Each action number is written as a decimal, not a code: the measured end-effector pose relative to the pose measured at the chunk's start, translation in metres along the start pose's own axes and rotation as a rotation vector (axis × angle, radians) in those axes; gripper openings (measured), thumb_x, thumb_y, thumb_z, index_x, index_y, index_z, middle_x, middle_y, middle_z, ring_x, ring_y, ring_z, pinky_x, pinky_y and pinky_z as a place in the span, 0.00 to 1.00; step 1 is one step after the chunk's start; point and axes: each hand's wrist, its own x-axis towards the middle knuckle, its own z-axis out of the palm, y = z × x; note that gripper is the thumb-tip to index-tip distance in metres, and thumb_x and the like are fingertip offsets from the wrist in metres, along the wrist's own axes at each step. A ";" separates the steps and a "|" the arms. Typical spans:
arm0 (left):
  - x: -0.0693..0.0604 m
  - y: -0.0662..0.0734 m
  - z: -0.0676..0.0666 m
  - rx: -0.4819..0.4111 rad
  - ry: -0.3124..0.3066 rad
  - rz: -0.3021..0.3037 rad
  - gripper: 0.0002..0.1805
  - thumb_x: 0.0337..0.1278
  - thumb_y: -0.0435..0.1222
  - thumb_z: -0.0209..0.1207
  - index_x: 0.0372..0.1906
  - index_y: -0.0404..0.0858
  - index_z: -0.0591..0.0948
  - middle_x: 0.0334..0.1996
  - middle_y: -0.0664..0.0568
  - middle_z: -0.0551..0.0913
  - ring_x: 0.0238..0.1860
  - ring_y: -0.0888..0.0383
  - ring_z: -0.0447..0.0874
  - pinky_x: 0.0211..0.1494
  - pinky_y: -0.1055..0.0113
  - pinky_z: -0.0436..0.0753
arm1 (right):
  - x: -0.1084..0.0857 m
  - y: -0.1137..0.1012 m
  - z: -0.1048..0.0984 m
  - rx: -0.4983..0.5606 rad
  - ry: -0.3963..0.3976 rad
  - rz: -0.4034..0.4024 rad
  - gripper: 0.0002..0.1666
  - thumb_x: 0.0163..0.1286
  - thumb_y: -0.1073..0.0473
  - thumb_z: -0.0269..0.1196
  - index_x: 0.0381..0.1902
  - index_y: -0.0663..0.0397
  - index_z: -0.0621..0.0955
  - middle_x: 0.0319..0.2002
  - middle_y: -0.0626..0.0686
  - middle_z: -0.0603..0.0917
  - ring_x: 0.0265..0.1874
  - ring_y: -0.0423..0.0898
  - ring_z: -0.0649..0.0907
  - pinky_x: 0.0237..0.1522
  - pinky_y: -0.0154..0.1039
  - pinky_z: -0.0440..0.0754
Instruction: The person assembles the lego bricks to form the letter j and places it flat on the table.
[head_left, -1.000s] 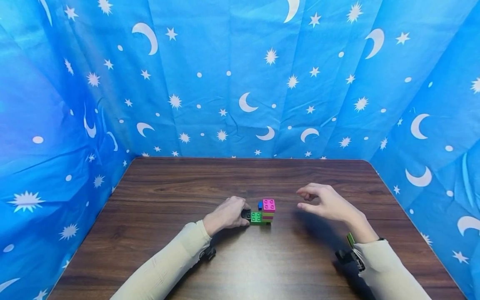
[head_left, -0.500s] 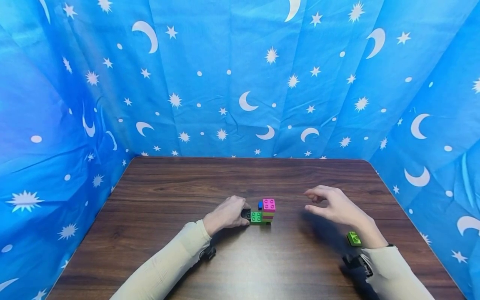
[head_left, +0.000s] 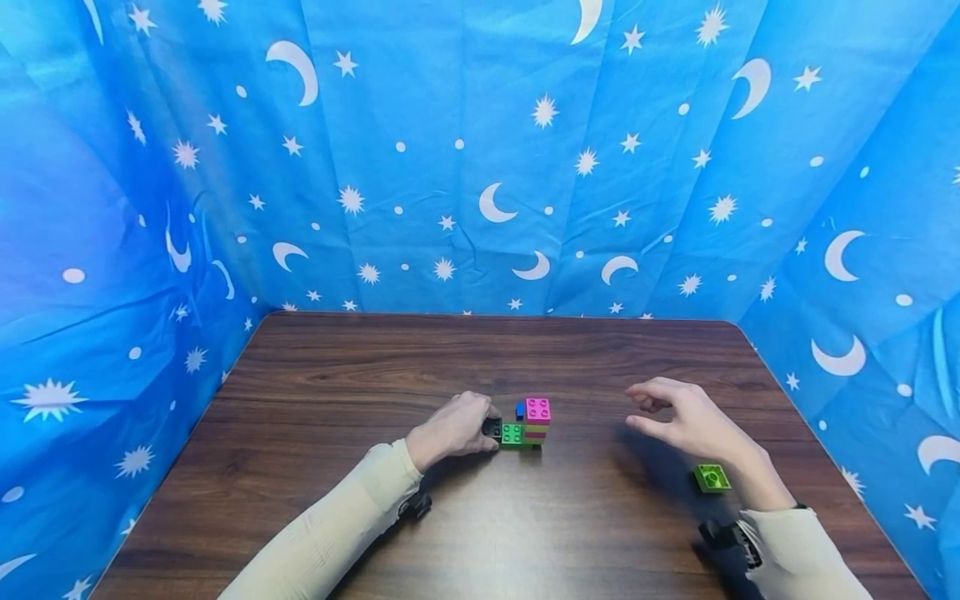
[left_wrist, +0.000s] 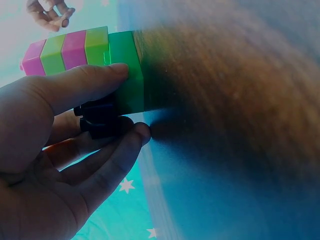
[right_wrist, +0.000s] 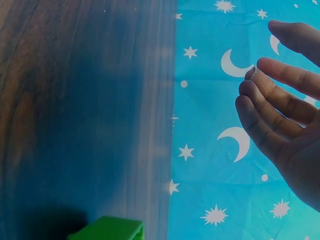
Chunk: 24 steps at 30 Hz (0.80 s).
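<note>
My left hand (head_left: 453,427) grips the left end of a toy building-brick build on the table. Its thumb lies along the green base brick (left_wrist: 132,85), and its fingers curl round by the black brick (left_wrist: 102,120). On the base's right end rises a stack of pink and lime bricks (left_wrist: 75,50), topped by a pink brick (head_left: 537,408). A blue brick (head_left: 520,410) shows behind the stack; whether it is attached I cannot tell. My right hand (head_left: 686,421) hovers over the table to the right, holding nothing, fingers loosely bent.
A loose lime brick (head_left: 712,478) lies beside my right wrist, its hollow underside facing up. The dark wood table (head_left: 360,358) is enclosed by a blue curtain (head_left: 420,242) with moons and stars along its back and sides. Cameras are strapped to both wrists.
My right hand has drifted right and slightly nearer to me. The loose lime brick, mostly hidden by the right wrist before, has come into view. My left hand and the build stay put.
</note>
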 end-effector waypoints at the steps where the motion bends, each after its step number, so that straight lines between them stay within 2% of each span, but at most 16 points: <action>1: 0.000 0.000 0.000 0.000 0.001 0.002 0.25 0.46 0.44 0.73 0.52 0.40 0.85 0.37 0.54 0.82 0.35 0.62 0.79 0.42 0.69 0.81 | -0.001 0.001 0.000 -0.002 0.001 0.004 0.20 0.61 0.52 0.70 0.49 0.51 0.83 0.39 0.42 0.83 0.37 0.40 0.81 0.40 0.44 0.83; 14: 0.001 -0.002 0.003 0.022 0.021 0.019 0.24 0.45 0.45 0.73 0.49 0.40 0.86 0.35 0.55 0.82 0.33 0.62 0.79 0.40 0.68 0.81 | -0.012 0.005 0.000 -0.002 0.020 0.007 0.19 0.60 0.54 0.71 0.48 0.50 0.83 0.38 0.42 0.83 0.35 0.40 0.81 0.38 0.41 0.82; 24: 0.000 -0.001 0.003 0.008 0.028 0.015 0.24 0.43 0.45 0.74 0.49 0.40 0.86 0.36 0.55 0.83 0.34 0.62 0.80 0.41 0.68 0.81 | -0.022 0.009 -0.002 -0.013 0.015 0.051 0.19 0.60 0.53 0.71 0.48 0.52 0.84 0.36 0.41 0.82 0.34 0.39 0.81 0.37 0.42 0.82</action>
